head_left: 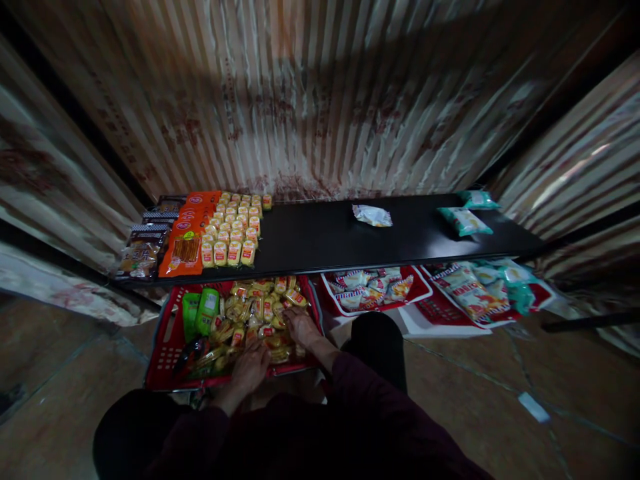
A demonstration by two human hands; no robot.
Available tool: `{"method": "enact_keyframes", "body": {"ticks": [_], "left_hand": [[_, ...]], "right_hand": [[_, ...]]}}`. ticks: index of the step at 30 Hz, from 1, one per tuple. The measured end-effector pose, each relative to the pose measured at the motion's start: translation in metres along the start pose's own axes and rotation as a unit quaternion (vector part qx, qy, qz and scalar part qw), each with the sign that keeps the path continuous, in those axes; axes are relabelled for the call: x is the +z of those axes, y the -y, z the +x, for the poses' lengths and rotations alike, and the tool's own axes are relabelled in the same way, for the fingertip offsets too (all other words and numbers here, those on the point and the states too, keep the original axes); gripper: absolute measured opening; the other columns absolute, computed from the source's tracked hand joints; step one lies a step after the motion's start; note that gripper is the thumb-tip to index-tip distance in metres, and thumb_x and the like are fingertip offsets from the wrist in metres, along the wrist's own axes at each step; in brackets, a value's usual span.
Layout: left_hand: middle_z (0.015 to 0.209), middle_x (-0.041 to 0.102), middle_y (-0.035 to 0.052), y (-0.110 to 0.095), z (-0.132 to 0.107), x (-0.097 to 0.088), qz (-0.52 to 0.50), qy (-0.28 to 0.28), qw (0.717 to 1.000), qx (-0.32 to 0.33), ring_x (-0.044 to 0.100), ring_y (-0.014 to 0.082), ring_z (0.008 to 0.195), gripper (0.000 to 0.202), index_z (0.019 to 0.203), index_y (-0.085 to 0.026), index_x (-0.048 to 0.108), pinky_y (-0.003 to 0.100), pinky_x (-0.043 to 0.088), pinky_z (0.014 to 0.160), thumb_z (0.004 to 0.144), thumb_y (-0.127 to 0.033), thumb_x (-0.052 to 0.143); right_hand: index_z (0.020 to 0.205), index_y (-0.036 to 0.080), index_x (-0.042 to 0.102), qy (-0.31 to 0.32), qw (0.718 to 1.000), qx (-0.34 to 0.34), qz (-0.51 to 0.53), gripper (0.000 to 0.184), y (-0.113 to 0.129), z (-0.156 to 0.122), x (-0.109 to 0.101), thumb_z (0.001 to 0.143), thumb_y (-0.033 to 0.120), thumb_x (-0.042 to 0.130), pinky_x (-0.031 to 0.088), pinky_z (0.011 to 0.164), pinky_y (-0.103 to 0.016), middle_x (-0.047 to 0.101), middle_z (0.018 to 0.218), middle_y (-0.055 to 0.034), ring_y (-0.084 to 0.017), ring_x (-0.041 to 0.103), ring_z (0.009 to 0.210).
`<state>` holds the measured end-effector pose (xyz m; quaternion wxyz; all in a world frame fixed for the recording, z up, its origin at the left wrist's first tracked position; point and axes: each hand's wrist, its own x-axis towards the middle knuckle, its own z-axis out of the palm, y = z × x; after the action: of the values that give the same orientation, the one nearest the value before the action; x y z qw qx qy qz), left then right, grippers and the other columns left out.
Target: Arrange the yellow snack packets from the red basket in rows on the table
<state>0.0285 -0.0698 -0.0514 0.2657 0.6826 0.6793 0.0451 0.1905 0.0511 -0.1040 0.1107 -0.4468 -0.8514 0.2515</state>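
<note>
A red basket (pixel 165 353) on the floor in front of me is full of small yellow snack packets (pixel 253 310). My left hand (pixel 250 370) lies on the packets at the basket's near edge, fingers spread over them. My right hand (pixel 300 323) reaches deeper in, on the right side of the pile, with its fingers curled down among the packets. What they hold, if anything, is hidden. Two green packets (pixel 200 313) stand at the basket's left side.
A low black shelf (pixel 340 240) runs across behind the basket. On its left stand rows of yellow packets (pixel 235 230), orange packs (pixel 190 233) and dark packs (pixel 145 243). A white packet (pixel 373 215) and green packets (pixel 465 220) lie further right. Red trays of snacks (pixel 375 287) sit beneath. Striped curtain behind.
</note>
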Motion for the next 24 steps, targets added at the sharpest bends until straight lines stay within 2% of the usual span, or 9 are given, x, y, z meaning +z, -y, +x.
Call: {"method": "enact_keyframes", "body": {"ticks": [2, 6, 12, 19, 24], "left_hand": [[0.111, 0.067, 0.007, -0.007, -0.004, 0.002, 0.021, -0.004, 1.0, -0.001, 0.055, 0.0161, 0.115, 0.041, 0.098, -0.017, 0.066, 0.032, 0.033, 0.107, 0.093, -0.024, 0.026], [0.105, 0.068, 0.0104, -0.012, -0.004, 0.006, 0.066, -0.003, 0.995, -0.073, 0.062, 0.0183, 0.103, 0.039, 0.098, -0.017, 0.065, 0.03, 0.044, 0.091, 0.093, -0.024, 0.027], [0.098, 0.069, 0.0093, -0.011, -0.002, 0.01, 0.051, 0.016, 0.993, -0.104, 0.065, 0.0172, 0.09, 0.04, 0.1, -0.018, 0.063, 0.027, 0.044, 0.076, 0.094, -0.027, 0.024], [0.096, 0.07, 0.0099, -0.012, -0.004, 0.007, 0.065, 0.033, 0.99, -0.119, 0.065, 0.0198, 0.09, 0.041, 0.105, -0.016, 0.063, 0.03, 0.044, 0.076, 0.093, -0.026, 0.025], [0.097, 0.071, 0.0095, -0.017, -0.002, 0.012, 0.079, 0.03, 0.987, -0.134, 0.065, 0.0201, 0.092, 0.041, 0.108, -0.018, 0.063, 0.03, 0.044, 0.078, 0.092, -0.026, 0.026]], "right_hand": [[0.113, 0.012, 0.062, 0.013, 1.0, -0.003, -0.002, 0.039, -0.001, -0.001, 0.0, 0.076, 0.005, 0.05, 0.042, 0.099, -0.035, 0.062, 0.118, -0.0145, -0.022, 0.053, 0.115], [0.117, 0.013, 0.06, 0.025, 1.0, 0.003, -0.011, 0.046, 0.001, 0.001, -0.002, 0.073, 0.003, 0.052, 0.04, 0.102, -0.036, 0.062, 0.12, -0.0144, -0.022, 0.053, 0.117], [0.118, 0.013, 0.06, 0.029, 0.999, 0.003, -0.024, 0.049, 0.003, 0.001, -0.005, 0.071, 0.003, 0.052, 0.039, 0.103, -0.037, 0.063, 0.119, -0.0144, -0.023, 0.054, 0.117], [0.121, 0.012, 0.058, 0.029, 0.999, 0.008, -0.038, 0.047, 0.01, -0.001, -0.009, 0.076, 0.005, 0.048, 0.04, 0.103, -0.036, 0.062, 0.121, -0.0152, -0.022, 0.054, 0.118], [0.116, 0.012, 0.061, 0.022, 0.999, 0.01, -0.039, 0.044, 0.005, -0.002, -0.014, 0.076, 0.003, 0.047, 0.042, 0.1, -0.034, 0.064, 0.118, -0.0151, -0.022, 0.055, 0.116]]}}
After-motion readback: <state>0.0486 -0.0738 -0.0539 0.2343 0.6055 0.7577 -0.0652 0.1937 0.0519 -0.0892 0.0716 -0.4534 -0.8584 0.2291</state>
